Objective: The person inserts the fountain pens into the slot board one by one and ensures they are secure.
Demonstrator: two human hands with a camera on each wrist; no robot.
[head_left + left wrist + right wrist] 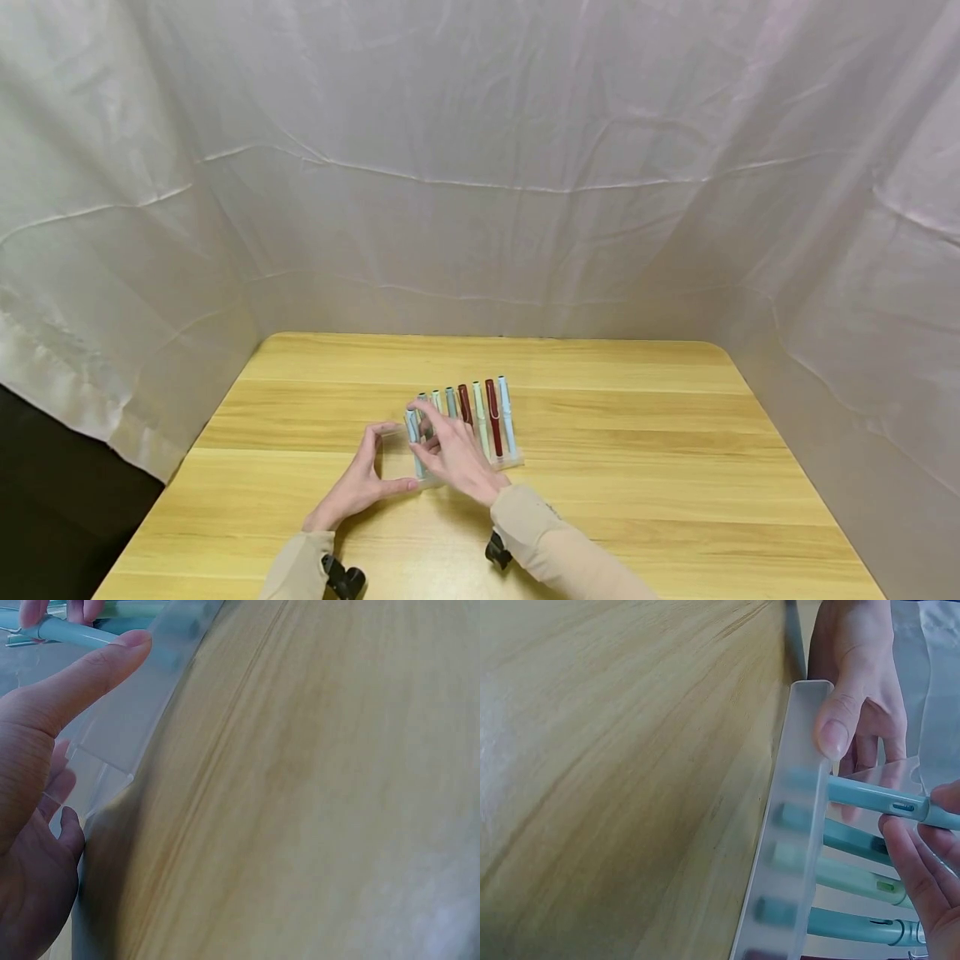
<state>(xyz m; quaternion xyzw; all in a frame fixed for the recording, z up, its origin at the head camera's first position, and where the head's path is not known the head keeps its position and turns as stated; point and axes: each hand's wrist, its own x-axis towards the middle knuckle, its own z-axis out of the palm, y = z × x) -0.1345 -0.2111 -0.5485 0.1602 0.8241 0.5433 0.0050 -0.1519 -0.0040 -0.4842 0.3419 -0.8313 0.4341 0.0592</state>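
A clear plastic pen tray stands on the table, holding several pens side by side. My left hand grips its left end, thumb on the near edge and the other fingers around the far side. At that end my right hand pinches a light blue pen near its cap. The pen's lower end sits inside the frosted near lip of the tray. Beside it lie a teal pen and a pale green pen. Further right are a dark red pen and another light blue pen.
The wooden table extends around the tray on all sides. Pale curtains hang behind it and along both sides. A small black device is strapped at the left wrist, another at the right.
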